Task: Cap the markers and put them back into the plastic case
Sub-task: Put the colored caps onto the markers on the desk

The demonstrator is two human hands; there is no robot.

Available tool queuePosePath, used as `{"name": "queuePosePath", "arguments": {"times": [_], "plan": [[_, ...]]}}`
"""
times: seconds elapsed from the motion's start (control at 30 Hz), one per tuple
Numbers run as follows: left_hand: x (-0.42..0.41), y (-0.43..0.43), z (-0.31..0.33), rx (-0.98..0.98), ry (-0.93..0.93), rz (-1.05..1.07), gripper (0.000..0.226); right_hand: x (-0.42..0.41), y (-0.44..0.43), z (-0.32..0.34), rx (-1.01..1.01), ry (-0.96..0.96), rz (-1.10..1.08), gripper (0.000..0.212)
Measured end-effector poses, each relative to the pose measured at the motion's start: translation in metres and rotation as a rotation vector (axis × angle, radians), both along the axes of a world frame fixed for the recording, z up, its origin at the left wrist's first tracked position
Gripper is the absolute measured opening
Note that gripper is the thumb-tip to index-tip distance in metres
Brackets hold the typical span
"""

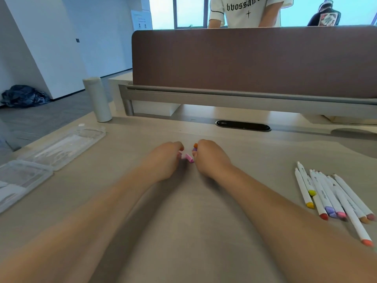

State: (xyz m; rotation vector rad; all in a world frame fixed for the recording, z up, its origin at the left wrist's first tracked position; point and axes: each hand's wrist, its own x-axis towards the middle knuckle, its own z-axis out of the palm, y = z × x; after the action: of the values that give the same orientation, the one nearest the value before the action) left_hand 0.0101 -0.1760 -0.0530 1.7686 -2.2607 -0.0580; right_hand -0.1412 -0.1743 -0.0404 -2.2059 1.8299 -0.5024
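Head view: left hand (165, 160) grip pinching pink cap (188, 158); right hand (210, 156) grip holding coloured caps (195, 147).

Scene bright, even daylight. Source: windows (189, 11) at far top, blown out to pale cyan. Desk (183, 231) evenly lit; soft, faint shadows under forearms and below partition (255, 62). Mild sheen on clear plastic case (61, 148). Left hand (163, 160), right hand (212, 158) soft with blur; coloured caps (189, 159) between them smeared. Wide-angle stretch strong at edges, forearms enlarged. Markers (330, 193) at right fairly sharp.
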Motion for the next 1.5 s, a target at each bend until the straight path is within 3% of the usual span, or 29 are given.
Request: {"name": "queuePosePath", "arguments": {"times": [0.1, 0.27, 0.9, 1.07, 1.2, 1.27, 1.37, 1.5], "plan": [[-0.007, -0.007, 0.002, -0.009, -0.048, -0.055, 0.036, 0.000, -0.004, 0.004, 0.036, -0.002, -0.060, 0.025], [-0.016, -0.013, 0.003, 0.055, -0.161, -0.096, 0.024, -0.010, -0.006, 0.001, 0.077, 0.048, -0.087, 0.021], [-0.033, 0.031, 0.013, 0.164, -0.181, -0.128, 0.029, -0.025, 0.032, -0.002, 0.118, 0.064, -0.094, 0.021], [-0.037, 0.044, 0.008, 0.078, -0.211, -0.096, 0.033, -0.028, 0.042, -0.001, 0.130, 0.067, -0.107, 0.022], [-0.032, 0.049, 0.006, 0.077, -0.141, -0.060, 0.032, -0.027, 0.046, -0.003, 0.112, 0.065, -0.116, 0.022], [-0.027, 0.048, 0.010, 0.107, -0.032, -0.030, 0.019, -0.027, 0.048, -0.003, 0.098, 0.068, -0.120, 0.022], [-0.020, 0.047, 0.016, 0.153, 0.112, 0.011, 0.020, -0.028, 0.049, -0.004, 0.076, 0.070, -0.103, 0.022], [-0.017, 0.057, 0.023, 0.114, 0.060, 0.035, 0.014, -0.026, 0.052, -0.002, 0.081, 0.052, -0.081, 0.018]]}}
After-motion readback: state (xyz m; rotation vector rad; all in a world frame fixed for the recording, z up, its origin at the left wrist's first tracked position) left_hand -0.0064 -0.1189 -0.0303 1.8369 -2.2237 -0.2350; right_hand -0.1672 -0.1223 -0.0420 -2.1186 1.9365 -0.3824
